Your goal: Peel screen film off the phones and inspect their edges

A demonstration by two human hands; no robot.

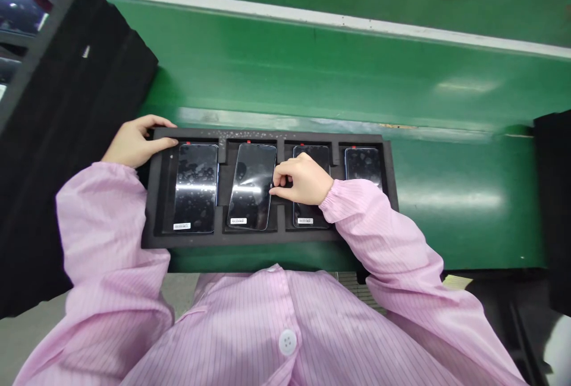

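Note:
A black foam tray lies before me, with smartphones in its compartments. My left hand holds the tray's far left corner, its thumb on the rim and its fingers along the far edge. At the second compartment, my right hand pinches the right edge of a smartphone, which sits slightly askew. That hand partly covers the third smartphone. To the left lies a smartphone with spotty film. The rightmost smartphone is partly hidden by my right sleeve. Small white labels and red tabs show on some of them.
Stacked black foam trays rise at the left, with glossy devices in the top one. Another black stack stands at the right edge. The green work surface extends under the tray, and a white strip crosses behind.

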